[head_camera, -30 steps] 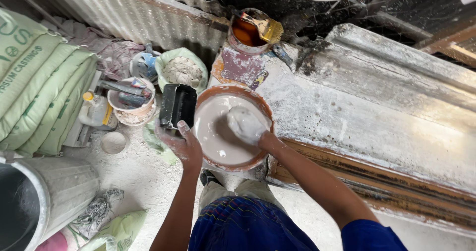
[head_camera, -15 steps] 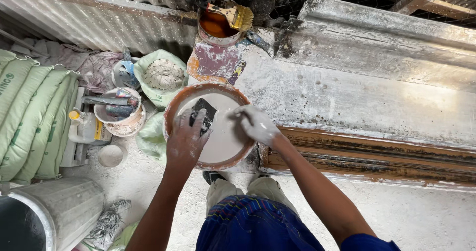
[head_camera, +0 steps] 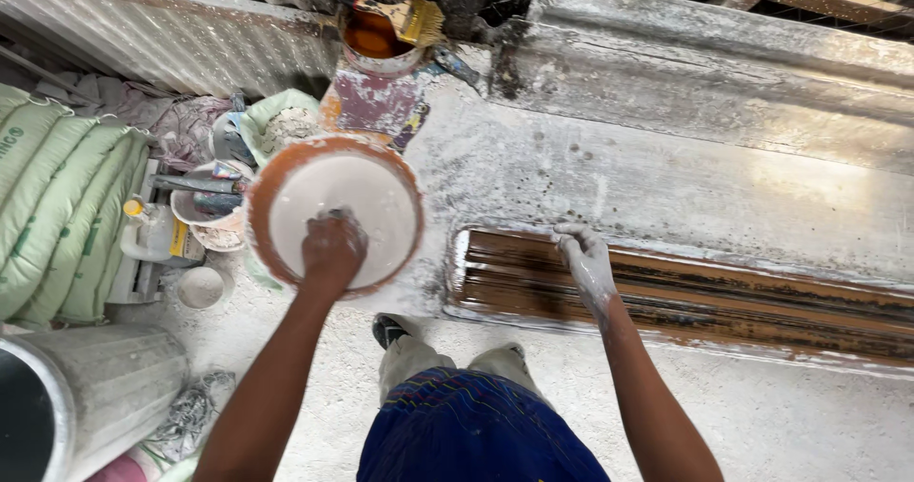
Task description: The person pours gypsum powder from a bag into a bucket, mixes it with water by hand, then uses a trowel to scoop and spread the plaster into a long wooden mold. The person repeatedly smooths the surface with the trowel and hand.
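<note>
My left hand (head_camera: 333,249) is closed in a fist and pressed down into the white plaster inside a round orange bowl (head_camera: 271,173). A dark scraper is gripped in it, with only its tip showing above the knuckles. My right hand (head_camera: 586,258), coated in white plaster, lies with fingers spread on the left end of a long brown ribbed mould (head_camera: 724,301). The mould lies along the front of a plaster-crusted grey slab (head_camera: 609,177). The bowl stands at the slab's left end.
A paint-smeared can (head_camera: 376,92) of orange-brown liquid with a brush across it stands behind the bowl. Green and white sacks (head_camera: 57,196), small bowls and a bottle (head_camera: 157,235) lie to the left. A grey bucket (head_camera: 95,387) is at bottom left, corrugated sheet (head_camera: 143,25) behind.
My left hand has pushed the scraper down into the bowl's plaster. My right hand has left the bowl and moved right onto the brown mould. The view has shifted right.
</note>
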